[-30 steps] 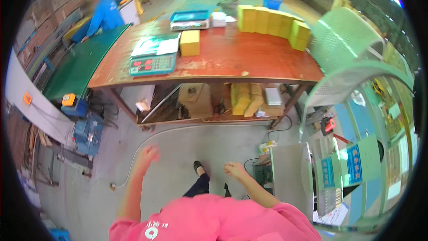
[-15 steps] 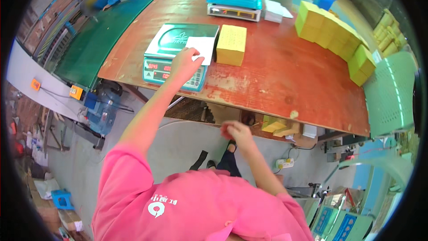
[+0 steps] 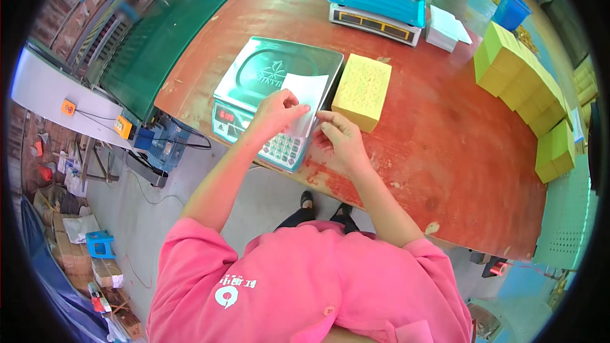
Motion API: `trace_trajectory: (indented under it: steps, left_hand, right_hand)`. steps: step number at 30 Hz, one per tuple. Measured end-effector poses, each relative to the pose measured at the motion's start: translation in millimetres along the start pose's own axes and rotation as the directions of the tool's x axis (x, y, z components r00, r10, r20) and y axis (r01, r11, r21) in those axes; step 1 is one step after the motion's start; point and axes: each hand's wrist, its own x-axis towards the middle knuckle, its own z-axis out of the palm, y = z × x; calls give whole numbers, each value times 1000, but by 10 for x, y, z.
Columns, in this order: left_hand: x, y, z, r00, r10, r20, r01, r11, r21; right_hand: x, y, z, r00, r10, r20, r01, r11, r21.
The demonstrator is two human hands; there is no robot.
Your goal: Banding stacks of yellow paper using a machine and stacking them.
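Note:
A white paper sheet point(image 3: 310, 91) lies over the right part of a green-topped weighing scale point(image 3: 254, 63), reaching down to its keypad. My left hand point(image 3: 279, 114) is closed at the sheet's lower left side, thumb and fingers pinching it. Beside the sheet's lower right edge, my right hand point(image 3: 343, 140) has its fingers curled in a pinch, with the fingertips close to the paper. Whether something small is between them I cannot make out. Just right of the scale stands a yellow block-shaped stack point(image 3: 361, 92) with a bumpy top, near my right hand.
A second scale with a blue tray point(image 3: 378, 0) stands at the table's far side, next to a white paper stack point(image 3: 443, 27). Yellow blocks point(image 3: 518, 76) line the right edge of the red table point(image 3: 445, 152). A green conveyor belt point(image 3: 171, 41) runs along the left.
My right hand has come up from below the table's front edge to the paper beside my left hand. The left hand stays at the sheet. The view has shifted closer to the table.

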Motion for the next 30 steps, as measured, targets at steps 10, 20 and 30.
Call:
trace_trajectory:
  steps: [10,20,30]
  left_hand:
    - [197,-116,-285,936,-60,346,235,838,-491]
    - [262,-257,-348,910,0,415,251,797,-550]
    - [244,-352,-270,947,40,320,187,740,-647]
  right_hand:
    - [354,-129,345,974,-225,6,224,974,35]
    - [334,-101,528,959,-271,-87,272,962,1]
    - [288,-94,577,953,-248,-175,276,949,155]
